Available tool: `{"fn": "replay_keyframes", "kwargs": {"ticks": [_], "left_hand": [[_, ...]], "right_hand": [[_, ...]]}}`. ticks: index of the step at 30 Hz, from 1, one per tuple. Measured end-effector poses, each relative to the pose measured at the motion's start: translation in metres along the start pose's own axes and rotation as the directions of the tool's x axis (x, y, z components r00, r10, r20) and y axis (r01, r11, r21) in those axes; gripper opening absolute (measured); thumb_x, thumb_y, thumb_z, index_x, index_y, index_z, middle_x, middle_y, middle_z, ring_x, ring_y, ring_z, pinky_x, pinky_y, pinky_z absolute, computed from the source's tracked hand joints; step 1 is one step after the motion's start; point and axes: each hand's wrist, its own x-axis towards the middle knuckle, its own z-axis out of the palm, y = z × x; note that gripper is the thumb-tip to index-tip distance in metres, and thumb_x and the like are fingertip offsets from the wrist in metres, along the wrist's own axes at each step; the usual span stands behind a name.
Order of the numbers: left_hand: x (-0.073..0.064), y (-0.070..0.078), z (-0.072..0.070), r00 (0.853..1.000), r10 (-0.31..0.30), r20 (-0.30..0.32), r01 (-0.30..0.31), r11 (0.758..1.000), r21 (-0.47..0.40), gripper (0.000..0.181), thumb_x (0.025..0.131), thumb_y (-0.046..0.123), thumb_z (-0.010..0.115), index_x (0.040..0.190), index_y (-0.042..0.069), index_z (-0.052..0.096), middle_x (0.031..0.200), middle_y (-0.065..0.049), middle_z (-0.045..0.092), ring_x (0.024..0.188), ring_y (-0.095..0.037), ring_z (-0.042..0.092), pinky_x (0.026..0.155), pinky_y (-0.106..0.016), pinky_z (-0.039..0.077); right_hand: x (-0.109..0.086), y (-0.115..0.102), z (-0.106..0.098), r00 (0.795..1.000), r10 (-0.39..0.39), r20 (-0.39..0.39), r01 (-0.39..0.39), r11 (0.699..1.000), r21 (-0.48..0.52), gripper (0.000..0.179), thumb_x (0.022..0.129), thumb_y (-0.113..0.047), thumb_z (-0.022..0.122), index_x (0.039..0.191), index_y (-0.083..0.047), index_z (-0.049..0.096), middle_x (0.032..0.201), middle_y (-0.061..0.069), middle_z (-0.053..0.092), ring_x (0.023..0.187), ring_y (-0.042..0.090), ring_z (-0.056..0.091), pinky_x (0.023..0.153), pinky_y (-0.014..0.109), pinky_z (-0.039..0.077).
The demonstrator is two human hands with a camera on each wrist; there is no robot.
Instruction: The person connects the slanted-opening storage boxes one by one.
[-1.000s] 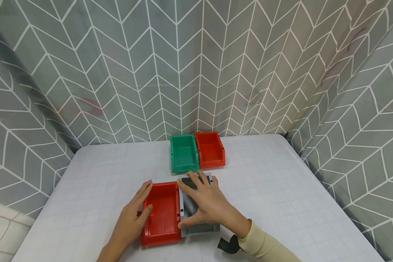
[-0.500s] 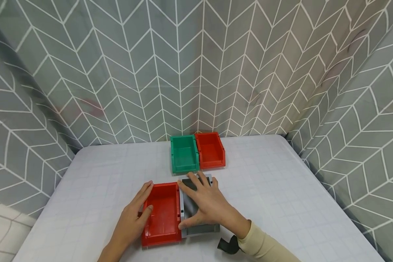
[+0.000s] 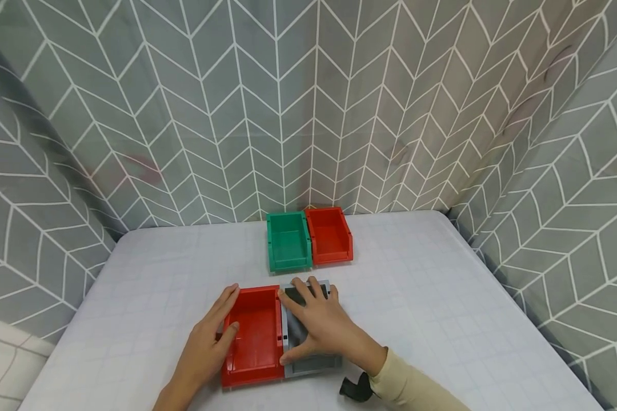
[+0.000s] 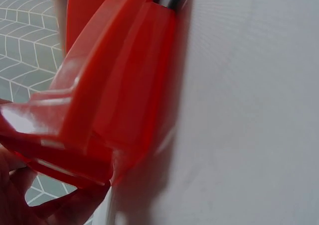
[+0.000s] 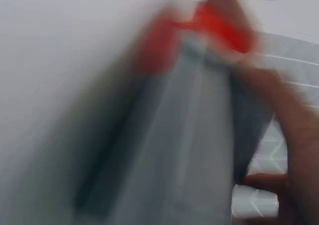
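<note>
A large red storage bin (image 3: pixel 257 331) lies on the table, its open top facing up. My left hand (image 3: pixel 205 339) grips its left wall, thumb over the rim and fingers along the outside. The left wrist view shows that bin (image 4: pixel 124 80) from the side, with fingertips at its corner. Against its right wall stands a grey bin (image 3: pixel 316 362), slightly askew. My right hand (image 3: pixel 321 325) spans the grey bin's top with spread, bent fingers, thumb at the left rim and fingertips near the far edge. The right wrist view of the grey bin (image 5: pixel 174 150) is blurred.
Behind these stand a smaller green bin (image 3: pixel 289 242) and a smaller red bin (image 3: pixel 330 235), side by side at the table's back edge. A white cloth covers the table (image 3: pixel 432 297). Patterned grey curtains (image 3: pixel 298 103) surround it. A black strap (image 3: pixel 357 388) shows by my right wrist.
In the last half second, the grey bin has shifted slightly towards me and turned a little, my right hand moving with it. The left hand and large red bin have stayed put.
</note>
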Motion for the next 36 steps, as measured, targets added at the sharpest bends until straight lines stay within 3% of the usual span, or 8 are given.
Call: {"fn": "replay_keyframes", "kwargs": {"ticks": [8, 16, 26, 31, 36], "left_hand": [[0.002, -0.002, -0.003, 0.999, 0.030, -0.018, -0.029, 1.000, 0.007, 0.070, 0.098, 0.005, 0.064, 0.162, 0.016, 0.039, 0.165, -0.005, 0.037, 0.147, -0.032, 0.040, 0.093, -0.052, 0.055], [0.000, -0.001, -0.006, 1.000, -0.004, -0.008, 0.004, 1.000, -0.009, 0.070, 0.097, 0.005, 0.066, 0.162, 0.012, 0.039, 0.164, -0.009, 0.038, 0.146, -0.036, 0.041, 0.090, -0.053, 0.056], [-0.001, 0.000, -0.002, 0.999, -0.038, 0.008, 0.038, 0.998, -0.044, 0.072, 0.094, 0.003, 0.068, 0.160, 0.011, 0.042, 0.164, -0.009, 0.039, 0.145, -0.036, 0.042, 0.081, -0.045, 0.062], [-0.003, 0.000, -0.003, 0.999, -0.042, 0.004, 0.042, 0.998, -0.050, 0.074, 0.093, 0.002, 0.067, 0.161, 0.016, 0.043, 0.163, -0.007, 0.040, 0.143, -0.034, 0.045, 0.076, -0.037, 0.063], [-0.003, 0.000, -0.004, 1.000, -0.028, -0.005, 0.028, 0.997, -0.071, 0.075, 0.091, -0.001, 0.067, 0.160, 0.016, 0.044, 0.163, -0.004, 0.041, 0.142, -0.032, 0.047, 0.075, -0.035, 0.063]], "right_hand": [[0.002, 0.003, 0.010, 0.999, -0.021, -0.027, 0.020, 0.999, -0.035, 0.116, 0.070, -0.080, 0.077, 0.163, -0.022, 0.039, 0.163, 0.016, 0.032, 0.145, 0.046, 0.030, 0.100, 0.081, 0.034], [0.003, 0.002, 0.011, 0.998, -0.037, -0.041, 0.035, 0.999, -0.042, 0.114, 0.071, -0.080, 0.075, 0.163, -0.023, 0.039, 0.163, 0.014, 0.032, 0.145, 0.042, 0.030, 0.101, 0.078, 0.035], [-0.002, 0.004, 0.009, 1.000, -0.010, 0.011, 0.010, 1.000, 0.005, 0.112, 0.073, -0.078, 0.075, 0.164, -0.025, 0.036, 0.165, 0.012, 0.030, 0.147, 0.042, 0.027, 0.104, 0.078, 0.032], [0.000, 0.013, -0.003, 1.000, -0.015, 0.005, 0.015, 0.993, 0.119, 0.096, 0.080, -0.071, 0.076, 0.159, -0.026, 0.046, 0.161, 0.006, 0.040, 0.144, 0.032, 0.036, 0.105, 0.069, 0.039], [0.010, 0.035, -0.019, 0.995, 0.009, -0.104, 0.010, 0.984, 0.176, 0.074, 0.090, -0.051, 0.077, 0.154, -0.021, 0.055, 0.156, 0.008, 0.049, 0.140, 0.031, 0.044, 0.107, 0.065, 0.039]]}}
